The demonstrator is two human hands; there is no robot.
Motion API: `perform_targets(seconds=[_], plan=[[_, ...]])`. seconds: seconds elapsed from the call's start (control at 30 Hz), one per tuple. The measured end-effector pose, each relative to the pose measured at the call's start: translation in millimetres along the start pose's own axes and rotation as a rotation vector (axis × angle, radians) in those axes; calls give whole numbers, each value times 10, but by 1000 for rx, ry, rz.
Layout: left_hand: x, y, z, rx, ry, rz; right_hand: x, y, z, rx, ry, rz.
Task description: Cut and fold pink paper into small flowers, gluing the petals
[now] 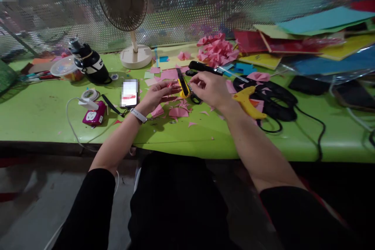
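Observation:
Over the middle of the green table, my left hand (158, 95) has its thumb and fingers closed on a small pink paper piece (170, 84), partly hidden by the fingers. Facing it, my right hand (211, 88) is pinched; whatever lies between its fingertips is too small to make out. Between the two hands lies a yellow and black utility knife (183, 84). A pair of scissors (195, 99) with dark handles shows just under my right fingertips. Pink paper scraps (179, 112) are scattered below and around both hands.
Behind the hands are a black stapler (205, 67) and a heap of folded pink paper (218, 50). A yellow glue gun (250, 102) lies by my right forearm. Left stand a phone (129, 93), a black bottle (93, 64), a fan (136, 55) and a purple power adapter (94, 115) with cable.

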State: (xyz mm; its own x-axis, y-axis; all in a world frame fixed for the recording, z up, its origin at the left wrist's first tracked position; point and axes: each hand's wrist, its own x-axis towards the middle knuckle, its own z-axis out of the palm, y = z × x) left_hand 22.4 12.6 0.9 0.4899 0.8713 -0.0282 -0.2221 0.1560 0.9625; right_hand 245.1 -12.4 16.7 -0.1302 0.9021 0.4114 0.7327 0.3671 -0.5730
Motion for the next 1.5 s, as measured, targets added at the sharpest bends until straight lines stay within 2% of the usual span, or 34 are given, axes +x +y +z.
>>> perform_targets(seconds=[0.23,0.43,0.5,0.57,0.7,0.87,0.93,1.0,1.1,1.23,1.37,1.5], plan=[[14,-42,59,120,-40,-56,-82,-131,117,128,-55,-35],[-43,2,162,144,-75,-90,-88,-144,137,124,-137,-216],[-59,28,185,150,-49,-113,-86,-137,128,129,-162,-245],[-63,56,189,155,-12,-112,-88,-142,103,127,-161,-210],[-51,99,141,206,-11,-82,-88,-171,30,187,-146,-12],[-45,106,83,314,-106,-75,-67,-156,33,348,-345,115],[-45,119,54,346,-145,-54,-57,-136,45,418,-380,142],[-42,145,6,407,-148,-32,-45,-113,30,465,-359,167],[-29,160,-92,640,-153,14,-18,-81,-48,478,-232,199],[-8,57,-164,933,-156,60,15,-64,-137,489,-103,231],[-14,-23,-110,882,-186,-77,27,-65,-122,492,-134,245],[-42,99,-80,799,-194,-77,36,-38,-99,549,-160,231]])
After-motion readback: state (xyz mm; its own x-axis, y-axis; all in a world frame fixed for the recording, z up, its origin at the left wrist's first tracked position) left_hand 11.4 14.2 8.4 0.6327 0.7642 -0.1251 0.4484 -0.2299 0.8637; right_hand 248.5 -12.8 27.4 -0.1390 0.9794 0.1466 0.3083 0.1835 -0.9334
